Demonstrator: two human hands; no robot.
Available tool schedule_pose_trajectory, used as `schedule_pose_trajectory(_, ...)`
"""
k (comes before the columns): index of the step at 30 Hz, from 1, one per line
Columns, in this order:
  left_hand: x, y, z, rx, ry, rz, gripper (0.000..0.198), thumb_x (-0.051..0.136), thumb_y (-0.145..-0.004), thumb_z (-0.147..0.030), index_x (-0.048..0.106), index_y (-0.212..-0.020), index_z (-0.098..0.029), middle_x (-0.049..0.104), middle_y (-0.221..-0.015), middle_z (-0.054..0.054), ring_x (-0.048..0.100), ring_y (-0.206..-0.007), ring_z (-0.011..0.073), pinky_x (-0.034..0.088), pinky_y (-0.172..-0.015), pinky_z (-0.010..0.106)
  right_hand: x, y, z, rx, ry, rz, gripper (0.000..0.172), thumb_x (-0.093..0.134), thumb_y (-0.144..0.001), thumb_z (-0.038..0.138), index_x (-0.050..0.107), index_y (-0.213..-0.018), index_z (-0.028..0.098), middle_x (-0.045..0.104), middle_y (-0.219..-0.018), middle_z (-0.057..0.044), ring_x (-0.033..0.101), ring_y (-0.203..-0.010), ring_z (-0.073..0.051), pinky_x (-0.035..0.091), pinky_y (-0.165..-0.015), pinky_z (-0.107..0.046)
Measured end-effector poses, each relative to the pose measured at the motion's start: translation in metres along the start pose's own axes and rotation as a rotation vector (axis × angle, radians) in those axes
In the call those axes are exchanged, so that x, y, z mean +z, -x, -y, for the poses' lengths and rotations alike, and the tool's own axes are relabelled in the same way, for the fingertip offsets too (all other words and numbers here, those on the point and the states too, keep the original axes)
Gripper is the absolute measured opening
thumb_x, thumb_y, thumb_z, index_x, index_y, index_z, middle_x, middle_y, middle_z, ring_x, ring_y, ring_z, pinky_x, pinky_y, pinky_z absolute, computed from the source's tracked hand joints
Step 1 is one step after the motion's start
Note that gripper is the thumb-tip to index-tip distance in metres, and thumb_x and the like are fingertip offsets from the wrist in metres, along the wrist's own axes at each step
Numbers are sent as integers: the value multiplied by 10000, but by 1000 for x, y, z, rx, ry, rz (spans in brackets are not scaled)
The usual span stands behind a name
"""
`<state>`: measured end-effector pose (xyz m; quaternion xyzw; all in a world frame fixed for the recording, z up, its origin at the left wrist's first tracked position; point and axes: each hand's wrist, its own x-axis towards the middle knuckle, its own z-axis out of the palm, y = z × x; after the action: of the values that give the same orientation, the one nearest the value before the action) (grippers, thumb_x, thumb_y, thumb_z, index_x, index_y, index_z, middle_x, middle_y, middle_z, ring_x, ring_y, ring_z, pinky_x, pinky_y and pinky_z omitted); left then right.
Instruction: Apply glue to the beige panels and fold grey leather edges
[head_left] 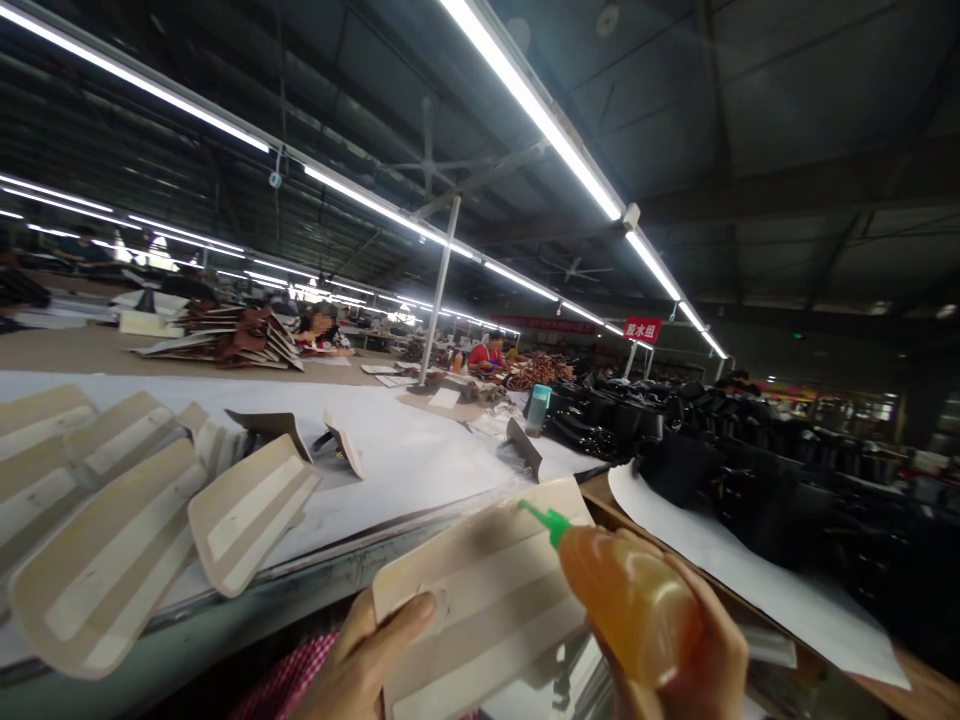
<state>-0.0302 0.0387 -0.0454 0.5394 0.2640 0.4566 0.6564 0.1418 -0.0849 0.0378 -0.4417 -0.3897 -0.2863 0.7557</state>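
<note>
Glue bottle [634,605], green nozzle touching the top edge of a beige card panel [480,600], low in view before the table [420,460]. Right hand [690,650] wrapped tight around the bottle; left hand [367,655] pinches the panel's lower corner. Risk: an over-hard squeeze would flood glue past the pale strips, or the lightly held panel could tip.

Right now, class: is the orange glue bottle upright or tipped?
Tipped. The glue bottle in the right hand leans left, its green nozzle touching the tan card panel.

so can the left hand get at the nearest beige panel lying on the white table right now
Probably not as things stand: the left hand is gripping the beige panel under the glue bottle. The nearest panel on the table lies uncovered, so the way there looks free.
</note>
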Motion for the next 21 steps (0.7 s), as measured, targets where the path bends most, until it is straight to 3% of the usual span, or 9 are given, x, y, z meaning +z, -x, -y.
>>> schedule_pose_trajectory(4,-2,-2,4,-19,3,-17,413,771,-727,-578,790,-915,-211,727,-1255,119,533,-1334,393,523,-1042,454,-2,-9,-10,47,99,-138,591,859,-697,363,668,-1228,189,699,-1182,-105,651,-1057,-356,478,-953,-598)
schedule_pose_trajectory(8,-1,-1,4,-28,9,-1,413,771,-726,-584,794,-901,-210,724,-1265,114,505,-1358,396,517,-1050,453,-1,-11,-5,4,-2,-31,498,797,-769,332,663,-1227,188,704,-1167,-96,682,-1013,-323,556,-882,-504)
schedule_pose_trajectory(13,-1,0,-1,-23,-3,25,387,773,-733,-548,785,-919,-209,731,-1256,100,526,-1345,372,500,-1069,419,-1,-12,-1,4,86,-74,572,824,-752,368,643,-1260,178,691,-1192,-97,666,-1047,-326,546,-910,-499)
schedule_pose_trajectory(18,1,-1,-1,-12,16,16,387,775,-731,-546,794,-897,-196,720,-1275,107,481,-1379,385,446,-1114,448,-3,-13,-3,-17,18,-23,502,792,-790,356,652,-1242,190,696,-1175,-91,672,-1040,-310,544,-907,-480)
schedule_pose_trajectory(21,3,-1,-2,-18,32,1,370,758,-742,-552,800,-870,-207,723,-1270,104,467,-1390,383,399,-1144,472,-7,-17,-14,-18,67,-81,624,845,-715,362,635,-1273,175,678,-1202,-105,659,-1057,-320,520,-920,-482)
